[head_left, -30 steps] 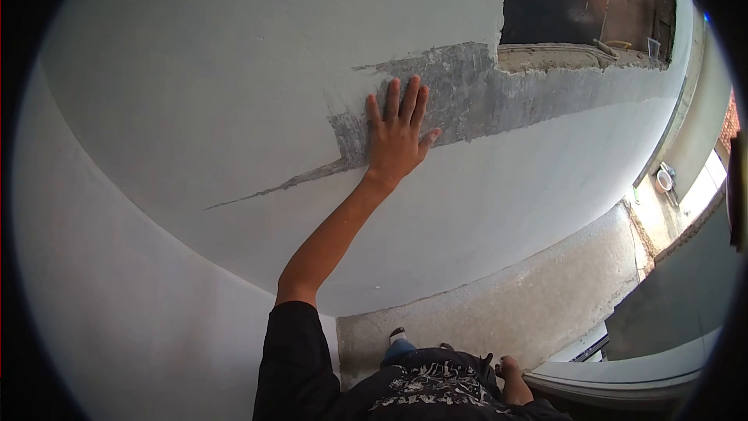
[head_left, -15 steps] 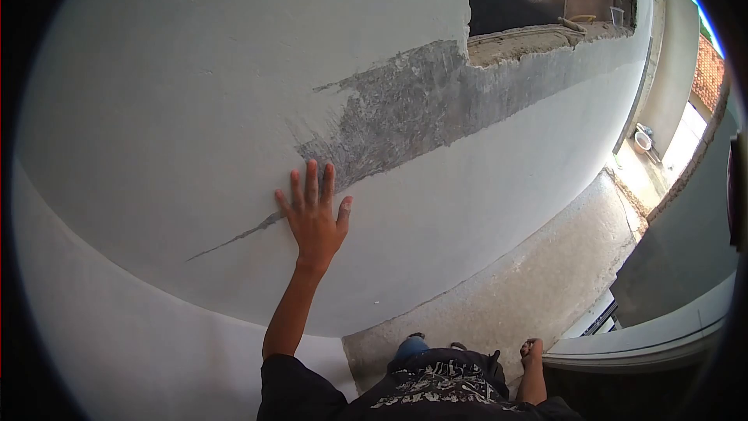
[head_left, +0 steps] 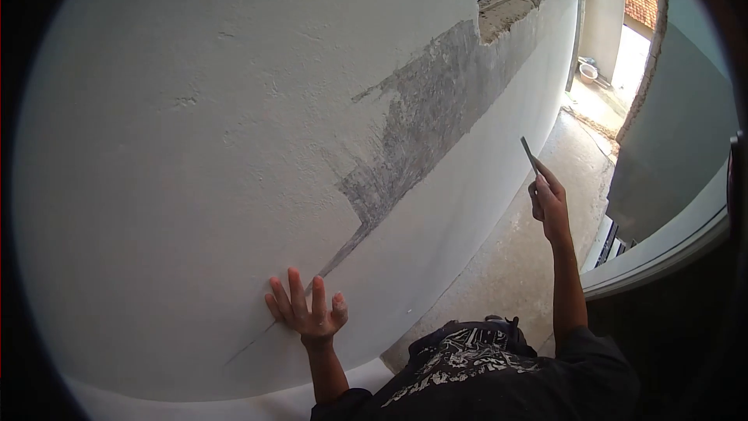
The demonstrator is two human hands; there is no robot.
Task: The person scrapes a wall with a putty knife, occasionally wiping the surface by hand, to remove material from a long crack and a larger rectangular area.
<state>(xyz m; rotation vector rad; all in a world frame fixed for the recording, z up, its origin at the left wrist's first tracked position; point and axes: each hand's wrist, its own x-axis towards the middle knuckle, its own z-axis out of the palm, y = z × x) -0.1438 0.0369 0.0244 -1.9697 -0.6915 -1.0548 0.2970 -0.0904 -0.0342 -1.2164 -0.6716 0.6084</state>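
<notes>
My left hand lies with spread fingers against the white wall, over the thin lower end of a grey streak. That streak runs up to a wide rough grey patch below the wall opening. Raised at the right, my right hand grips a thin flat tool, seen nearly edge-on, its tip pointing up and left. The tool is apart from the wall patch; what kind it is I cannot tell.
A rough-edged opening with debris on its sill is at the top. Beyond the concrete floor a pale bucket stands outside. A curved white edge and grey wall are at the right.
My left hand has slid down the wall, to the lower part of the streak. My right hand has come up with the thin tool in it. The view has turned and shifted.
</notes>
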